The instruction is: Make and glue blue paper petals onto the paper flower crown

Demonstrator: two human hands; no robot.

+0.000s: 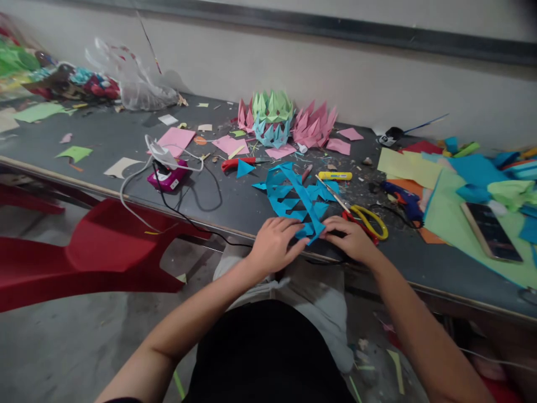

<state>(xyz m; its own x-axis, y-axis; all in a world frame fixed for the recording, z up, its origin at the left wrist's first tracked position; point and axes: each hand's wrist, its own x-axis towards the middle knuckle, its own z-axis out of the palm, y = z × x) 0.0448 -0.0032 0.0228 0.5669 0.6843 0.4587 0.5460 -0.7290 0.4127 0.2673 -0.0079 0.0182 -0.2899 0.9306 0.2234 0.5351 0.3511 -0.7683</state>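
A blue paper strip with pointed, cut-out edges [305, 202] lies curved on the dark table near its front edge. My left hand [274, 242] is closed at the near end of the strip, thumb and fingers around its lower edge. On the other side, my right hand [346, 238] pinches the strip's near corner. Scissors with yellow and red handles [368, 220] lie just beyond my right hand. Past the strip are a yellow tube [334, 176], a red-handled cutter [239, 163] and a small blue paper triangle [244, 169].
Folded paper crowns in green [272, 106], light blue [272, 133] and pink [314, 124] stand by the wall. A purple power box [168, 178] with cables sits left. Rightward are a blue glue gun [405, 201], paper sheets and a phone [491, 230]. A red chair [104, 246] stands left.
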